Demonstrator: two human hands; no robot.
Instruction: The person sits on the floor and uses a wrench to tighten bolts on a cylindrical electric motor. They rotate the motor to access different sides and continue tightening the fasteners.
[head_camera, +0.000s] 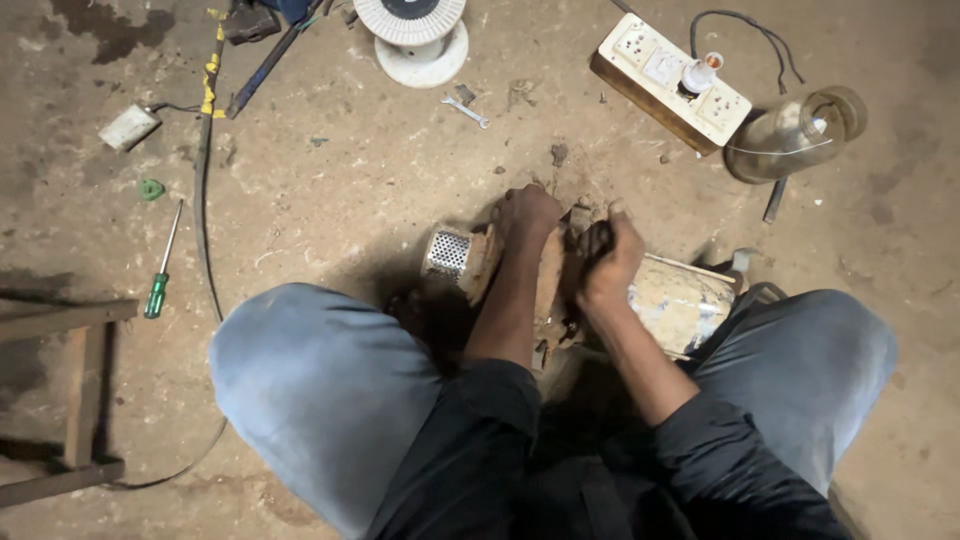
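Electric motor (680, 300) lies on its side on the dirt floor (350, 180), between the person's knees, long axis running left-right. Perforated metal fan cover (448, 252) sits at its left end; pale, worn housing shows at the right.

Left hand (527, 218) rests on top of the motor's middle section, fingers curled over the far edge, palm down on the rusty part. Can't tell if it grips anything or just presses.

Right hand (608, 262) is just beside it, to the right, closed in a fist on the same middle section, touching the motor. Whatever it holds is hidden inside the fist; can't tell.

Both hands close together, nearly touching, with the housing extending right of the right hand and the fan cover left of the left hand.

Outward: small spanner (466, 111) on the floor beyond the hands. White wire spool (415, 35) further up. Switchboard with sockets (668, 80) and a glass bulb (795, 135) at upper right. Green-handled screwdriver (160, 270) well apart to the left, next to a black cable (203, 200). Wooden frame (70, 390) at the left edge.
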